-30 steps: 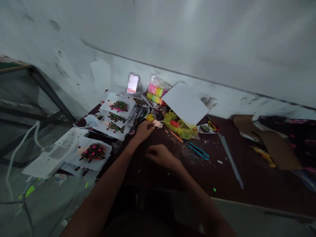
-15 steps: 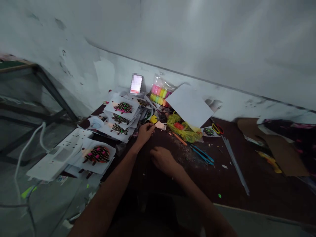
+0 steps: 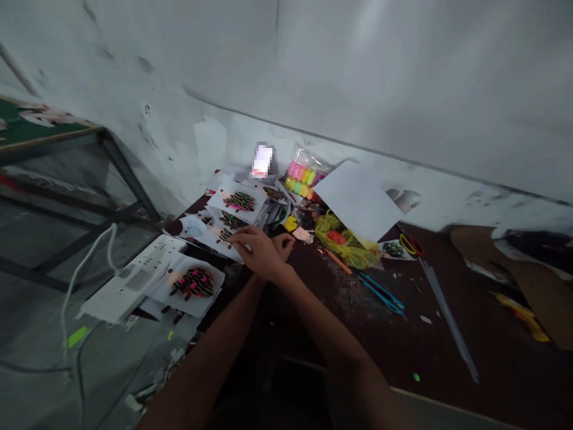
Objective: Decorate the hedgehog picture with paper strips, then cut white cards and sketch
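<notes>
Crossing over the left hand [image 3: 283, 245], the right hand [image 3: 258, 253] hangs near papers [image 3: 215, 235].

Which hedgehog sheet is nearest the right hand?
The front hedgehog sheet of the stepped pile, just by the right hand; the pile's others sit farther back, and the pink-spotted sheet lies apart, by the power strip.

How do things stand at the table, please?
Right hand at hedgehog pictures, contact unclear. Left hand near pale pink piece. Right hand blocks view of left wrist.
</notes>
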A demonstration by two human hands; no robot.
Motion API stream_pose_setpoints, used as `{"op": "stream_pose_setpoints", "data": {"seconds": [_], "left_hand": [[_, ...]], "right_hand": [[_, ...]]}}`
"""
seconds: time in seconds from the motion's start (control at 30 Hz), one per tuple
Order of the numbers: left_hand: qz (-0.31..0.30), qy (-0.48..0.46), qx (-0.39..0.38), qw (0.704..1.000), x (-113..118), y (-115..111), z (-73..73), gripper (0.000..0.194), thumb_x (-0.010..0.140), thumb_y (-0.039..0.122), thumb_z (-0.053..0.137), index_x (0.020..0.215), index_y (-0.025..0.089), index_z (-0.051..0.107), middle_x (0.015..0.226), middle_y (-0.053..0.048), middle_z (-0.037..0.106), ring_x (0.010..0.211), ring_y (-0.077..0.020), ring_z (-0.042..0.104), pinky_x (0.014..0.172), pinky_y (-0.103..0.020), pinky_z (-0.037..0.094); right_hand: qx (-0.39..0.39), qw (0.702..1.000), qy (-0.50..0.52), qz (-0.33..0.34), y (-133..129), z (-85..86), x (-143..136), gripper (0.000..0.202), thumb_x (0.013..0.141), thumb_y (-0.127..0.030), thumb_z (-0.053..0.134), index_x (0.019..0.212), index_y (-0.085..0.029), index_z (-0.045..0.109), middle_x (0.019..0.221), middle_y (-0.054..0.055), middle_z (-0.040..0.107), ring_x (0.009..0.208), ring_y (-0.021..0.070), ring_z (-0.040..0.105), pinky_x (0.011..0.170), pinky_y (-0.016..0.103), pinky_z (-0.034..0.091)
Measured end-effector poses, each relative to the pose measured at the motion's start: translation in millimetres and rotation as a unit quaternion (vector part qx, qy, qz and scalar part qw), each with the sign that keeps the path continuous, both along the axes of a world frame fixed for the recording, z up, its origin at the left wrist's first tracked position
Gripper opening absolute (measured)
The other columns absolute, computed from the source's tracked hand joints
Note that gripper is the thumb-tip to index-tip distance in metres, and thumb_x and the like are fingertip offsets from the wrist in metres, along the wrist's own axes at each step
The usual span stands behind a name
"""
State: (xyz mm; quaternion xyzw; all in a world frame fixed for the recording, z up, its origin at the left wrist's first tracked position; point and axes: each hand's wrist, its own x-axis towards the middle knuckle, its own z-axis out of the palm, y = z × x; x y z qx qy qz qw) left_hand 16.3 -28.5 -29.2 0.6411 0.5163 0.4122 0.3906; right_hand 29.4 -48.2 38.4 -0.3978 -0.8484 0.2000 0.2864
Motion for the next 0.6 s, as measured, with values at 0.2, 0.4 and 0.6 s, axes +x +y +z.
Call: {"op": "stream_pose_setpoints", "data": {"seconds": [0.2, 0.4, 0.6], "left_hand": [[0.023, 0.041, -0.008, 0.999, 3, 14, 2.5, 0.016, 0.086, 0.017, 0.059, 0.091, 0.016, 0.074, 0.075, -0.001, 0.072, 0.068, -0.014, 0.062, 0.069, -0.025, 0.049], [0.021, 0.036, -0.007, 0.999, 4, 17, -1.8, 0.019, 0.088, 0.015, 0.055, 0.092, 0.016, 0.073, 0.076, -0.001, 0.072, 0.068, -0.0133, 0.061, 0.07, -0.025, 0.047], [0.004, 0.041, -0.001, 0.999, 6, 24, -13.0, 0.021, 0.088, 0.016, 0.054, 0.093, 0.018, 0.074, 0.078, -0.003, 0.071, 0.079, -0.0189, 0.062, 0.075, -0.031, 0.049]], "right_hand": [[0.044, 0.991, -0.039, 0.118, 12, 9.9, -37, 0.032, 0.106, -0.023, 0.049, 0.133, -0.023, 0.066, 0.135, 0.009, 0.066, 0.137, 0.0175, 0.052, 0.113, 0.036, 0.038], [0.043, 0.995, -0.014, 0.087, 18, 2.3, -43, 0.031, 0.104, -0.019, 0.051, 0.129, -0.015, 0.068, 0.136, 0.013, 0.067, 0.13, 0.0204, 0.059, 0.115, 0.038, 0.04], [0.004, 0.994, 0.093, -0.057, 11, -9.6, -11, 0.027, 0.102, -0.022, 0.055, 0.12, -0.021, 0.075, 0.127, 0.008, 0.072, 0.117, 0.0202, 0.067, 0.105, 0.032, 0.049]]}}
